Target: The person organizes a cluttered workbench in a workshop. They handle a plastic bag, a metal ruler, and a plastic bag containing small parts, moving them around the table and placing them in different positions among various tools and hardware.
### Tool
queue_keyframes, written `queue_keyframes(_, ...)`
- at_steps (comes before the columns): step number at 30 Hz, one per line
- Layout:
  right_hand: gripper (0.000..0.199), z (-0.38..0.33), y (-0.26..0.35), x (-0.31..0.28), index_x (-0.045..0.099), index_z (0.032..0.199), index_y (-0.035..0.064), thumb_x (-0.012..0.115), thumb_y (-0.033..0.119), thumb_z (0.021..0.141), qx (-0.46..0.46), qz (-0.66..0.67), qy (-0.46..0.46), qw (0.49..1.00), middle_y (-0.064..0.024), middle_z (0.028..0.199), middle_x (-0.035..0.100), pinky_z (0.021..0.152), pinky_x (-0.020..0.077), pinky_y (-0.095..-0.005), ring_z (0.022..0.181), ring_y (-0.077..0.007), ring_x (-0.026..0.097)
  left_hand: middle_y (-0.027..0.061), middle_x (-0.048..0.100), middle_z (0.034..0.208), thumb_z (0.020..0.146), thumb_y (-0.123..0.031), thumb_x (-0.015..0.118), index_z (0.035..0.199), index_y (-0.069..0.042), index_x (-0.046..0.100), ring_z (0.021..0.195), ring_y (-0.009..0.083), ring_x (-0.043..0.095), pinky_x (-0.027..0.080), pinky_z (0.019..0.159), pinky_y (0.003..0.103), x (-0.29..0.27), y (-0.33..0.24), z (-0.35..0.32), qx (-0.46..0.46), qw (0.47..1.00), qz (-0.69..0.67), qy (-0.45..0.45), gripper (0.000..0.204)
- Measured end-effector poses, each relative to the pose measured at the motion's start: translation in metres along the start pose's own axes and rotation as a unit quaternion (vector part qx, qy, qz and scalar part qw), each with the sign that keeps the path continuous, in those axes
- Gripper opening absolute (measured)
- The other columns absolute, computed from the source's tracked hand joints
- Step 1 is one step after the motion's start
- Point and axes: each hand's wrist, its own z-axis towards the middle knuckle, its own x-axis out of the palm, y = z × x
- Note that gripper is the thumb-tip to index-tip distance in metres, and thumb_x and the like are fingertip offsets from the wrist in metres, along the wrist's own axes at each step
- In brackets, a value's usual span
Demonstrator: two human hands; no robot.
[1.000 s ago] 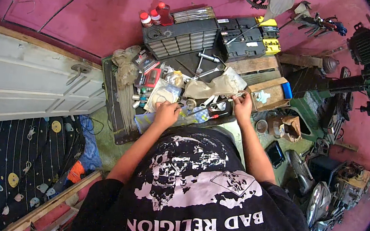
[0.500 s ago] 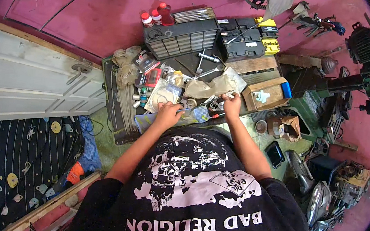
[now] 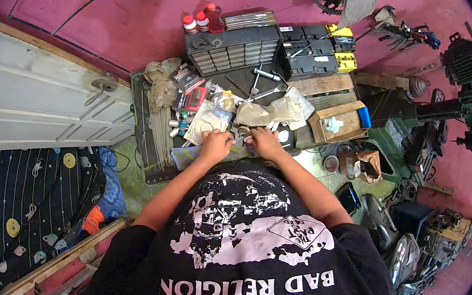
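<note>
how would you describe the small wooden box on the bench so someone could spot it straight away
Start at the dark drawer cabinet at the back of the cluttered workbench, then go right past the black cases with yellow latches. Nearer the person and to the right lies the open wooden box, beyond the right hand. It alone has bare wood walls and a bright blue piece at its right corner.

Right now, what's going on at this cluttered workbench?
A person in a black printed T-shirt leans over a cluttered dark workbench. The left hand and right hand meet over a small item between them, too small to identify. A clear plastic bag, a crumpled beige cloth and a grey drawer organiser lie beyond.
</note>
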Motion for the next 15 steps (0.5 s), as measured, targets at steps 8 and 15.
queue_keyframes(8, 0.021, 0.003, -0.015, 0.003, 0.074, 0.106, 0.0198, 0.068, 0.030, 0.088, 0.083, 0.150, 0.045, 0.984, -0.0062, 0.085, 0.072, 0.084, 0.0324, -0.0512, 0.088, -0.0268, 0.065, 0.0096, 0.070, 0.086, 0.082, -0.033, 0.074, 0.092, -0.016, 0.074, 0.090, 0.0299, 0.063, 0.038, 0.082, 0.048, -0.014, 0.000, 0.003, -0.047, 0.998, 0.021, 0.046, 0.020)
queue_keyframes(15, 0.030, 0.006, 0.009, 0.005, 0.074, 0.105, 0.0263, 0.073, 0.044, 0.081, -0.041, -0.007, 0.002, 0.999, 0.0011, 0.103, 0.065, 0.087, 0.0321, -0.0563, 0.109, -0.0249, 0.052, 0.0093, 0.071, 0.086, 0.080, -0.034, 0.075, 0.097, -0.019, 0.075, 0.093, 0.0288, 0.062, 0.036, 0.083, 0.050, -0.021, 0.002, 0.003, -0.041, 0.991, 0.076, 0.100, 0.022)
